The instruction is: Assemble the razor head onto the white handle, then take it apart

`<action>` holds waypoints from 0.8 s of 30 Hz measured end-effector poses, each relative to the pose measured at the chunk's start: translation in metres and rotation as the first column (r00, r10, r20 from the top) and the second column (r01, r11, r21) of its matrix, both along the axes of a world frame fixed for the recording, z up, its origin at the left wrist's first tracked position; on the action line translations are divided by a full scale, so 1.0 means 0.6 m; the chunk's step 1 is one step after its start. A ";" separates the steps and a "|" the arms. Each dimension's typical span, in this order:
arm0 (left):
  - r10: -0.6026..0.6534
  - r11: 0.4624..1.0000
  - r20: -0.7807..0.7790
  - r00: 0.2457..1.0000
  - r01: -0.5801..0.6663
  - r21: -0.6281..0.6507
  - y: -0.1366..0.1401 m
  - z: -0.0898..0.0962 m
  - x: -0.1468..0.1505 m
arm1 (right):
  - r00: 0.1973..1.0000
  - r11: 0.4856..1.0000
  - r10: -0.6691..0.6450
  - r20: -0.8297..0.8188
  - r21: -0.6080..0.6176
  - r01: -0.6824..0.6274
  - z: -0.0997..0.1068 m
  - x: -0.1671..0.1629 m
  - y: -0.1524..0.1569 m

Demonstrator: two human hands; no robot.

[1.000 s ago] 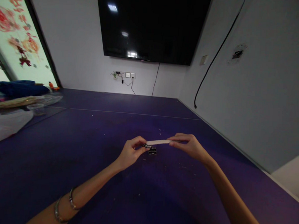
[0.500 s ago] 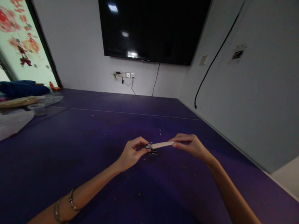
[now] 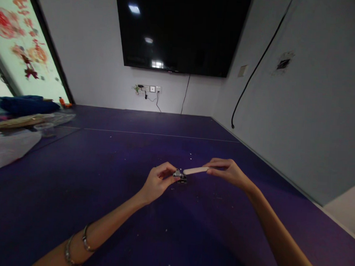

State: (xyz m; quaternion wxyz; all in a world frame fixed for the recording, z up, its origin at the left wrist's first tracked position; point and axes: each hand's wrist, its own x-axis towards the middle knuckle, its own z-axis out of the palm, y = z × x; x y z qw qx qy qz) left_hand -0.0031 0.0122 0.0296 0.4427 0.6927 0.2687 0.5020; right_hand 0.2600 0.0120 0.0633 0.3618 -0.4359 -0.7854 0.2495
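Here we are, low over a broad purple surface point(image 3: 125, 217), and the left hand point(image 3: 160, 182) has a small metal piece point(image 3: 177, 174) pinched between thumb and fingertips, just left of the pale stick point(image 3: 195, 170). Across from it, the right hand point(image 3: 226, 173) has that stick by its far end in a narrow pinch, thumb beneath, fingers laid along the top. A sensible arrangement, I'd say: gripping each piece at its outer side leaves the facing ends bare and in plain sight, and the stick's free length runs out level, tilting down slightly towards the metal. Are the two touching? From up here it's too small to call; the tip is right beside the metal, at the very least. Directly below the pair, a dark block point(image 3: 182, 181) appears to lie on the surface, partly covered by the left thumb.

Now the materials! The stick is flat, slim and round-ended, matt, and looks like bare wood. The metal piece is bright and irregular, throwing little glints; the block is darker and squarer. Underneath, the purple is smooth with a dull sheen, sprinkled with white specks point(image 3: 190, 154). And two shiny bangles point(image 3: 84, 239) ring the left forearm point(image 3: 116, 215).
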 end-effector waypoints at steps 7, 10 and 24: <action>-0.035 0.990 0.121 0.992 0.051 -0.135 0.002 -0.008 0.002 | 0.963 0.977 -0.208 -0.171 -0.084 0.196 -0.026 0.006 0.019; 0.005 0.982 0.108 0.994 0.015 -0.187 0.007 -0.021 0.008 | 0.935 0.978 -0.201 -0.291 -0.120 0.173 -0.037 -0.014 0.026; 0.177 0.982 0.044 0.983 -0.174 -0.072 0.025 -0.031 0.006 | 0.513 0.785 -0.338 -0.789 -0.537 -0.309 -0.049 -0.142 -0.028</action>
